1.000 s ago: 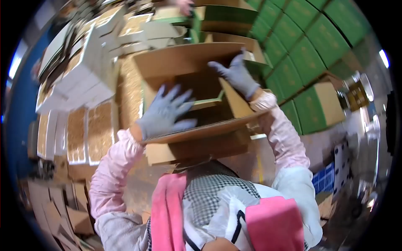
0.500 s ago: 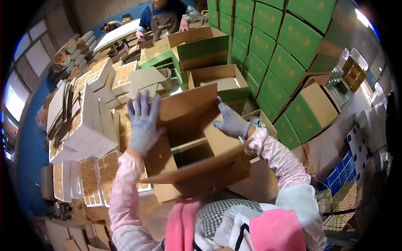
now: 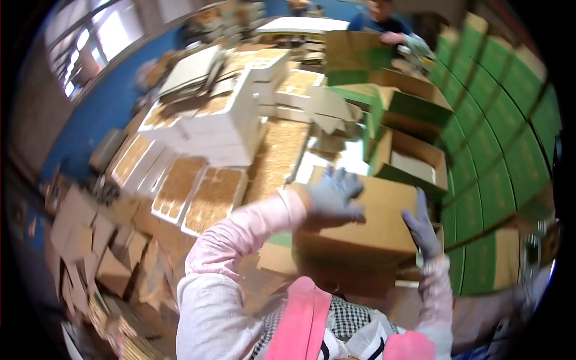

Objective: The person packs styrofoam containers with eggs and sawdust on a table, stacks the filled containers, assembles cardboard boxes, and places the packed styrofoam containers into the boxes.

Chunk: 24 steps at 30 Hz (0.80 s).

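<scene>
A cardboard box stands in front of me, a plain brown face turned toward me. My left hand, in a pale grey-blue glove, is over the left part of that face with its fingers spread; motion blur hides whether it touches. My right hand, gloved alike, holds the box's right edge, thumb on the brown face and fingers stretched along the side. Just beyond stands an open green-and-brown carton with something pale inside.
White foam trays with a tan, crumbly fill stand on the left, some stacked. Flat cardboard sheets top that stack. Green cartons form a wall on the right. A co-worker stands at the back. Cardboard scraps lie lower left.
My view has swung left. The box showed its open inside and spread flaps before; now a flat brown face shows. My left hand has moved from its left flap to over this face.
</scene>
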### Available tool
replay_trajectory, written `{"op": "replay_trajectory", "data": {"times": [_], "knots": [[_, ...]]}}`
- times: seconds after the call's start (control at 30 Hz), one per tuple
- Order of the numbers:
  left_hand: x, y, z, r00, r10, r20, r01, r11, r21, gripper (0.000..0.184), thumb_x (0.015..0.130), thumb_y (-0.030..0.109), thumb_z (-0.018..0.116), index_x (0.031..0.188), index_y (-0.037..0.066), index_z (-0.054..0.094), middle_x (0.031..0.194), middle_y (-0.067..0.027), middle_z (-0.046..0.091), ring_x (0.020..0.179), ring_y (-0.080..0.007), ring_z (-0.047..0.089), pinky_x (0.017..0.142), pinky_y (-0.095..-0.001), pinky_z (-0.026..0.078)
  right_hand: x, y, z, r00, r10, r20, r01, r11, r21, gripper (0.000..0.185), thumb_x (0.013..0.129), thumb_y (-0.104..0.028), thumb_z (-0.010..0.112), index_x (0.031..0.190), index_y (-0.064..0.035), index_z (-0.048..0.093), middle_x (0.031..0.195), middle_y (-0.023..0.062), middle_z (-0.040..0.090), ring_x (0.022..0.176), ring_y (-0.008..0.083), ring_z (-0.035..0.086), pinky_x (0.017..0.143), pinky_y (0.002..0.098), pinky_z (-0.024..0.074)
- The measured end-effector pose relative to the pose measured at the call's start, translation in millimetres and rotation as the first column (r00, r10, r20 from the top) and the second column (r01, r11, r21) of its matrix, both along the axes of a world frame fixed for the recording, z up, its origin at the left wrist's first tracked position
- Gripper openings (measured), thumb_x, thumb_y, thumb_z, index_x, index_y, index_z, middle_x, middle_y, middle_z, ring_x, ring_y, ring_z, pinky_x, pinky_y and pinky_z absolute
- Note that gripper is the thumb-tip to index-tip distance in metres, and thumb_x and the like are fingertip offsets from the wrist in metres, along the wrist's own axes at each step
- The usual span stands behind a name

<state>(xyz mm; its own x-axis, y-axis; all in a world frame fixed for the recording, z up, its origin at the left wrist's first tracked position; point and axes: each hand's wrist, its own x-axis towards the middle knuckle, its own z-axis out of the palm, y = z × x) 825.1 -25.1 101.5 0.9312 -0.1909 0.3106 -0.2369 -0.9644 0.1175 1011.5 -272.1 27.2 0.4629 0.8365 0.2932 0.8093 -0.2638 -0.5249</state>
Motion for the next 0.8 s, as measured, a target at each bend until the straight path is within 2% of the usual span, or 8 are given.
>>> {"op": "replay_trajectory", "data": {"times": [0.13, 0.27, 0.4, 0.47, 0.57, 0.63, 0.7, 0.8], "knots": [[-65.2, 68.1, -21.2, 0.995, -0.003, 0.099, 0.032, 0.956, -0.290, 0.064, 0.085, 0.034, 0.055, 0.136, 0.000, 0.037, 0.130, -0.0232, 0.045, 0.123, -0.0368, 0.040, 0.107, -0.0430, 0.028, -51.4, -41.9, -69.8, 0.254, 0.186, -0.949, 0.317, 0.911, 0.263, 0.055, 0.098, -0.026, 0.045, 0.141, 0.0015, 0.026, 0.145, 0.0153, 0.030, 0.132, 0.0207, 0.030, 0.108, 0.0275, 0.0260], [-109.2, 75.4, -59.7, 0.927, 0.303, 0.222, 0.109, 0.350, -0.930, 0.054, 0.087, 0.011, 0.050, 0.137, -0.002, 0.035, 0.139, -0.0197, 0.039, 0.129, -0.0287, 0.038, 0.109, -0.0371, 0.026, -79.3, -1.9, 29.2, 0.988, 0.043, -0.146, 0.021, 0.912, 0.409, 0.064, 0.094, -0.030, 0.049, 0.143, 0.0025, 0.023, 0.149, 0.0135, 0.025, 0.137, 0.0262, 0.023, 0.112, 0.0374, 0.0176], [-115.6, 38.7, -143.0, 0.937, 0.299, -0.180, -0.212, 0.076, -0.974, 0.047, 0.087, 0.019, 0.055, 0.130, 0.001, 0.045, 0.125, -0.0122, 0.051, 0.113, -0.0203, 0.049, 0.097, -0.0318, 0.039, -150.2, 82.5, 164.0, 0.717, 0.294, -0.632, -0.021, 0.915, 0.403, 0.053, 0.089, -0.020, 0.049, 0.135, 0.0025, 0.036, 0.123, 0.0168, 0.053, 0.104, 0.0293, 0.058, 0.086, 0.0421, 0.0478], [-130.8, 55.7, -126.9, 0.969, 0.227, -0.093, 0.088, -0.677, -0.730, 0.033, 0.090, 0.030, 0.058, 0.114, 0.007, 0.056, 0.101, -0.0044, 0.057, 0.084, -0.0132, 0.055, 0.078, -0.0256, 0.048, -160.4, 109.6, 139.3, 0.857, 0.250, -0.450, -0.262, 0.964, 0.038, 0.046, 0.086, -0.017, 0.049, 0.128, 0.0011, 0.042, 0.106, 0.0213, 0.060, 0.090, 0.0347, 0.061, 0.078, 0.0436, 0.0487], [-137.9, 43.9, -32.9, 0.998, 0.058, -0.031, 0.020, -0.720, -0.693, 0.048, 0.089, 0.035, 0.056, 0.124, 0.002, 0.049, 0.127, -0.0159, 0.049, 0.115, -0.0223, 0.049, 0.094, -0.0291, 0.042, -200.1, 152.8, 50.2, 0.931, 0.341, -0.134, -0.350, 0.935, -0.055, 0.042, 0.086, -0.018, 0.053, 0.124, -0.0008, 0.046, 0.096, 0.0118, 0.062, 0.086, 0.0196, 0.059, 0.079, 0.0331, 0.0472], [-100.1, 30.8, -58.5, 0.771, 0.634, -0.068, -0.313, 0.285, -0.906, 0.074, 0.082, 0.023, 0.049, 0.142, -0.005, 0.015, 0.144, -0.0295, 0.026, 0.138, -0.0356, 0.022, 0.112, -0.0338, 0.021, -196.8, 161.2, 80.1, 0.857, 0.462, -0.230, -0.506, 0.841, -0.194, 0.043, 0.088, -0.021, 0.051, 0.124, 0.0007, 0.045, 0.093, 0.0246, 0.059, 0.084, 0.0378, 0.060, 0.078, 0.0406, 0.0473], [-72.6, 43.2, -81.0, 0.781, 0.603, -0.163, -0.377, 0.247, -0.893, 0.081, 0.077, 0.016, 0.043, 0.143, -0.008, 0.003, 0.147, -0.0306, 0.013, 0.139, -0.0368, 0.014, 0.113, -0.0319, 0.015, -167.1, 151.0, 122.9, 0.710, 0.270, -0.650, -0.542, 0.799, -0.260, 0.035, 0.090, -0.022, 0.055, 0.115, 0.0023, 0.053, 0.089, 0.0078, 0.063, 0.077, 0.0155, 0.059, 0.073, 0.0312, 0.0479], [-76.9, 66.8, -75.1, 0.812, 0.539, -0.225, -0.361, 0.159, -0.919, 0.080, 0.079, 0.018, 0.046, 0.143, -0.007, 0.005, 0.149, -0.0278, 0.013, 0.140, -0.0336, 0.015, 0.113, -0.0298, 0.014, -66.7, 127.5, 115.3, 0.959, 0.227, -0.168, -0.243, 0.966, -0.084, 0.038, 0.083, -0.012, 0.056, 0.118, 0.0013, 0.053, 0.109, 0.0126, 0.058, 0.094, 0.0200, 0.057, 0.084, 0.0317, 0.0451]]}}
